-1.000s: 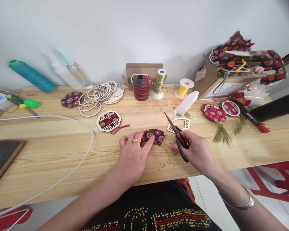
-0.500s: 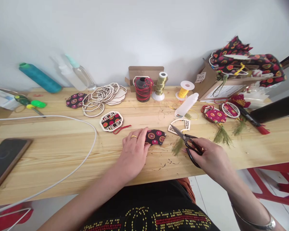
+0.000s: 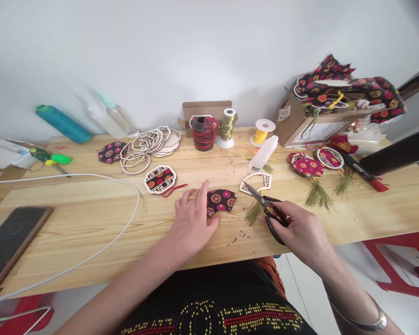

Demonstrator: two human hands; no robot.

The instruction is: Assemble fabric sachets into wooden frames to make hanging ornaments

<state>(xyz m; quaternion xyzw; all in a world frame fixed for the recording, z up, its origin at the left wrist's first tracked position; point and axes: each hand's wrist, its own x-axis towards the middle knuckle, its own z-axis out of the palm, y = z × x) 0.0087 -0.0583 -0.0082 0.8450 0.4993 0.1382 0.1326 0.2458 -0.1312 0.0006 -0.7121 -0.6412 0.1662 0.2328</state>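
Observation:
My left hand [image 3: 192, 218] rests on the wooden table [image 3: 91, 218], its fingers and thumb pressed on the left part of a small dark fabric piece with red and pink circles [image 3: 223, 199]. My right hand [image 3: 300, 230] grips black scissors [image 3: 268, 209], blades nearly closed and pointing up-left toward a cut wooden frame piece [image 3: 256, 181]. A green tassel [image 3: 254, 211] lies on the table just left of the scissors.
A phone [image 3: 10, 237] and a white cable [image 3: 125, 218] lie at left. Wooden frames [image 3: 150, 142], a framed fabric ornament [image 3: 159, 179], thread spools [image 3: 226, 126], a white bottle [image 3: 263, 152], tasselled ornaments [image 3: 309, 167] and a cardboard box of fabric [image 3: 321, 125] crowd the back.
My right hand drew the scissors down and to the right, lowering the blades toward the table; the green tassel now lies bare beside them. My left hand stays on the fabric piece.

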